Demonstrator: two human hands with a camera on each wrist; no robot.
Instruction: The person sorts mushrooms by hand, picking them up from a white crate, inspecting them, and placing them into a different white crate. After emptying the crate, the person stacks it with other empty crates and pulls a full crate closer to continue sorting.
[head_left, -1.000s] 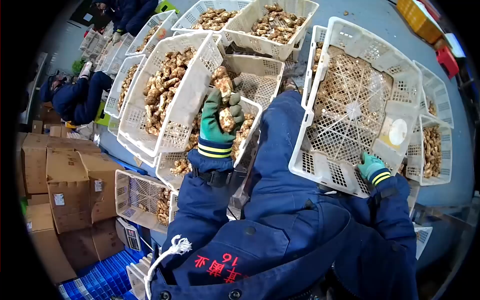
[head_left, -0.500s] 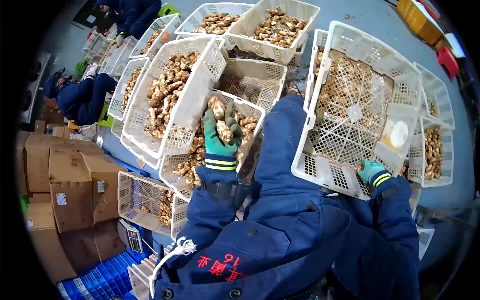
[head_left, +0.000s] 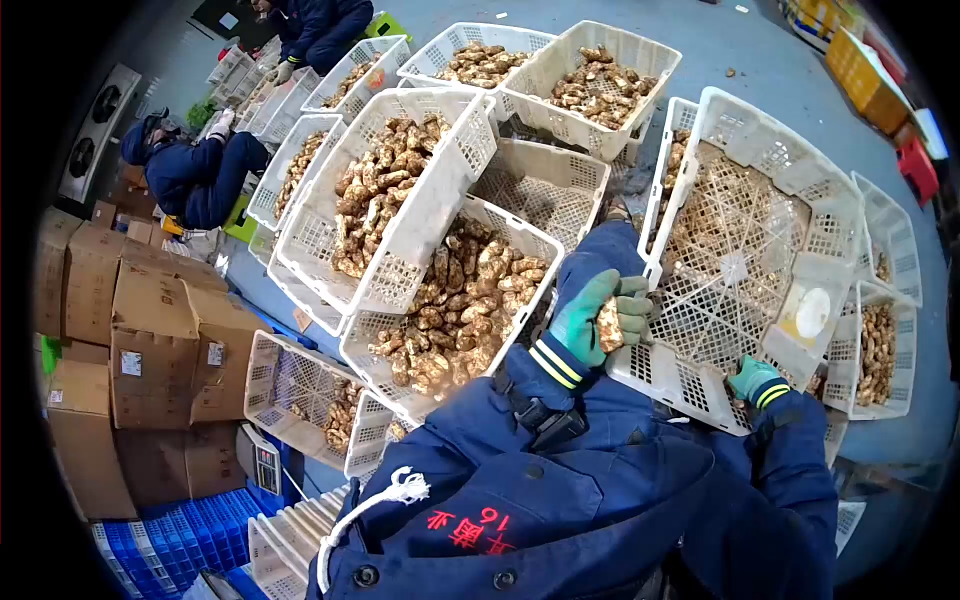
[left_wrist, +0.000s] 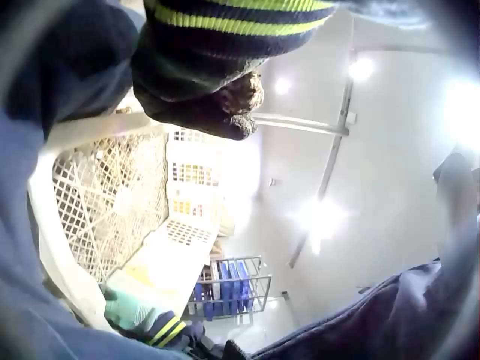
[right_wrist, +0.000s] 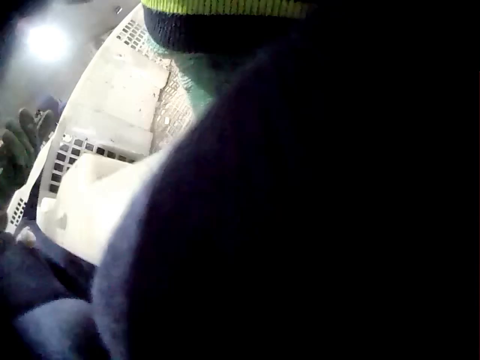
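In the head view, my left hand point(head_left: 585, 330), in a green glove, holds a brown-and-white mushroom point(head_left: 609, 325) over my thigh, beside the left edge of a tilted white crate point(head_left: 640, 368). The left wrist view shows the dark glove from behind, with part of the mushroom point(left_wrist: 244, 94) past its fingers. My gloved right hand point(head_left: 757, 380) grips this crate at its near wall; its fingertips are partly hidden. The crate's lattice floor is dirty and bare. To the left, a lower crate point(head_left: 548, 240) is filled with mushrooms point(head_left: 470, 300).
Another mushroom-filled crate point(head_left: 300, 255) stands on the left, with more crates behind. A narrow crate of mushrooms point(head_left: 877, 350) stands at right. Cardboard boxes point(head_left: 150, 350) and blue crates point(head_left: 190, 535) are stacked at lower left. Two people in dark blue work at upper left.
My left hand has moved from above the lower mushroom crate rightward to the tilted crate's edge, still holding a mushroom. My right hand has stayed at the near wall. The head view has shifted slightly.
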